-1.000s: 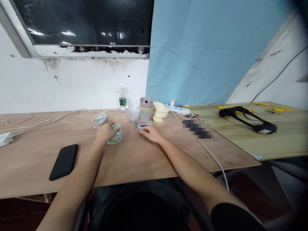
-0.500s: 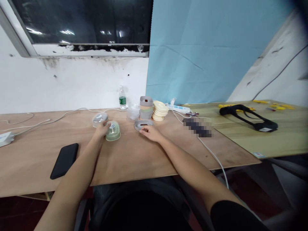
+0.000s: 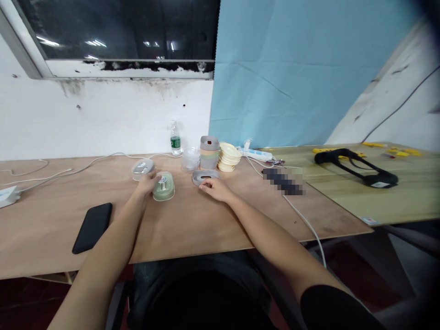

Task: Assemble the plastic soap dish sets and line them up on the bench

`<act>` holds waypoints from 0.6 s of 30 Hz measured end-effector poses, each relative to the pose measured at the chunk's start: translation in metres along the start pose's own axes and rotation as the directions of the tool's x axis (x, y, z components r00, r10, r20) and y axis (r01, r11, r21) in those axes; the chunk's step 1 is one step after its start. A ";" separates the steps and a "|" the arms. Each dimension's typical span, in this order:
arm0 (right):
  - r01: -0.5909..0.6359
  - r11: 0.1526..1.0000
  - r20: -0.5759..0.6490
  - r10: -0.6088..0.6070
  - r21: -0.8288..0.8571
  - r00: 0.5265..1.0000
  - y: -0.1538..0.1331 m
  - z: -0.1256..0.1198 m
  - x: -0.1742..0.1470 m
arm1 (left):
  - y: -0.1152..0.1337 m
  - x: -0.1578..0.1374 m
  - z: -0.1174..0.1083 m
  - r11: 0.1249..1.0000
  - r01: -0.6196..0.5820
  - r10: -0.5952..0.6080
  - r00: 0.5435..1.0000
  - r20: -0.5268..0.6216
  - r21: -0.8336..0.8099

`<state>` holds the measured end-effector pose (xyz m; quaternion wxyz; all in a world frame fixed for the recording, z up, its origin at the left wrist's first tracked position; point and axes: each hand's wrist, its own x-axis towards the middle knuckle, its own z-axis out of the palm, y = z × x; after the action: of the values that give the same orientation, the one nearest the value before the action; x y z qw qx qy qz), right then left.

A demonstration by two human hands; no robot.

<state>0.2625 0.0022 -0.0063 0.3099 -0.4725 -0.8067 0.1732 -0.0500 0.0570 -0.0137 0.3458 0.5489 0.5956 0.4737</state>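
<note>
My left hand (image 3: 147,184) rests on the wooden table (image 3: 192,224), touching the left side of a small pale-green lidded container (image 3: 164,186). Just behind that hand sits a grey-lidded clear container (image 3: 142,168). My right hand (image 3: 215,188) lies palm down with its fingertips at the front edge of a flat grey lid (image 3: 205,176). Behind the lid stand a stack of coloured lids (image 3: 209,153), clear cups (image 3: 190,159) and a pile of cream-coloured lids (image 3: 228,158).
A black phone (image 3: 92,227) lies at the front left. A water bottle (image 3: 175,140) stands by the wall. A white power strip (image 3: 256,155) and cables run across the table's back and right. A black headset (image 3: 357,167) lies on the lighter table to the right.
My left hand set the green container upright and slid off its top to its left side. My right hand stayed by the grey lid.
</note>
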 end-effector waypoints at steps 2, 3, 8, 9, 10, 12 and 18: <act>-0.001 1.000 -0.004 0.001 -0.004 1.000 -0.001 0.000 0.000 | 0.003 -0.004 0.003 0.999 0.020 -0.020 1.000 0.002 -0.043; -0.001 1.000 -0.007 0.001 -0.004 1.000 -0.002 0.000 0.000 | 0.005 -0.005 0.005 0.998 0.024 -0.023 1.000 0.013 -0.055; 0.004 1.000 -0.003 -0.004 0.003 1.000 -0.002 0.000 -0.001 | 0.010 -0.011 0.008 1.000 -0.006 0.008 0.991 0.134 -0.020; 0.003 1.000 0.001 -0.003 0.002 1.000 -0.002 0.000 0.000 | 0.011 -0.012 0.008 0.999 -0.025 0.021 0.987 0.160 0.020; -0.001 1.000 0.005 0.001 -0.001 1.000 -0.002 0.000 0.000 | 0.013 -0.013 0.008 0.996 -0.046 0.033 0.984 0.177 0.071; -0.010 1.000 0.009 0.011 -0.006 1.000 -0.001 0.000 0.000 | 0.016 -0.015 0.008 0.980 -0.084 0.050 0.981 0.187 0.179; -0.013 1.000 0.001 0.013 -0.017 1.000 -0.001 0.000 0.000 | 0.018 -0.019 0.009 0.882 -0.266 0.212 0.961 0.176 0.390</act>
<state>0.2620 0.0014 -0.0052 0.3040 -0.4804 -0.8052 0.1686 -0.0325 0.0387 -0.0012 0.1991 0.7077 0.5858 0.3411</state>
